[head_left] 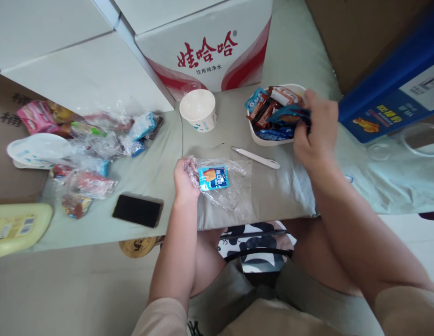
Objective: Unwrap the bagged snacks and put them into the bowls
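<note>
My left hand (186,179) is closed on the edge of a crinkled clear plastic bag (238,186). A light-blue snack packet (214,178) lies in or on that bag, right by my fingers; which of the two I cannot tell. My right hand (318,133), slightly blurred, pinches a dark-blue snack packet (290,114) at the right side of a white tub (253,132). Brown, blue and orange packets (267,114) fill this tub. Between my hands rests a white utility knife (256,157). Behind the bag stands a white paper bowl (199,112).
Wrapped snacks (104,135) are heaped at the left beside tipped white bowls (39,148). A black phone (138,210) lies near the front edge, with a yellow jug (20,228) further left. White cartons (209,51) line the back; a blue box (385,102) stands right.
</note>
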### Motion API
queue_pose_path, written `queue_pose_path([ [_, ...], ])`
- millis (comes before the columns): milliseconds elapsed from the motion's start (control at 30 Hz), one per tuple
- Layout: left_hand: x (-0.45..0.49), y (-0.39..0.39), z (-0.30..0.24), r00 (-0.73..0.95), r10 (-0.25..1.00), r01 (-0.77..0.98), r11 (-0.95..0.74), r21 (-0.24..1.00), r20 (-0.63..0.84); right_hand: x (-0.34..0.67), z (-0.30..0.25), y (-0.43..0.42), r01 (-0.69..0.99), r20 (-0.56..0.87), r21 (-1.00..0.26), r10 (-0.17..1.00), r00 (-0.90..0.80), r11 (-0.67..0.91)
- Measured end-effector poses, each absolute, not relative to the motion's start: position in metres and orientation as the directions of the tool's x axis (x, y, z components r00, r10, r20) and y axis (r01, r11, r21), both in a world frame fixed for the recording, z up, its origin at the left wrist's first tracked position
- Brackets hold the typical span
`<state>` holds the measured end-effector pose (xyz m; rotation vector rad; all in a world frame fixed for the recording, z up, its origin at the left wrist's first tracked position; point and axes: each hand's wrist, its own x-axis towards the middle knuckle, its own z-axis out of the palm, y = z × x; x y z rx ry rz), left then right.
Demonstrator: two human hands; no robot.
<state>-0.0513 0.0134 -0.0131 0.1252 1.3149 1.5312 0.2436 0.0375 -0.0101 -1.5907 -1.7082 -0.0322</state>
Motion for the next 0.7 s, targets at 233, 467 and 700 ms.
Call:
queue_pose_path([
  [233,-0.053,0.013,-0.016,-0.419,0.759,-0.619,0.162,0.769,-0.498,0.242,-0.015,0.039,0.813,0.559,-0.507,0.827,0.059,0.284],
  [467,-0.053,0.012,-0.01,-0.377,0.796,-0.633,0.151,0.759,-0.473,0.239,-0.006,0.027,0.847,0.641,-0.488,0.745,0.185,0.209],
  [700,-0.05,0.002,-0.002,0.038,0.889,-0.676,0.36,0.643,-0.457,0.192,-0.007,-0.018,0.514,0.6,-0.545,0.736,-0.313,0.663],
])
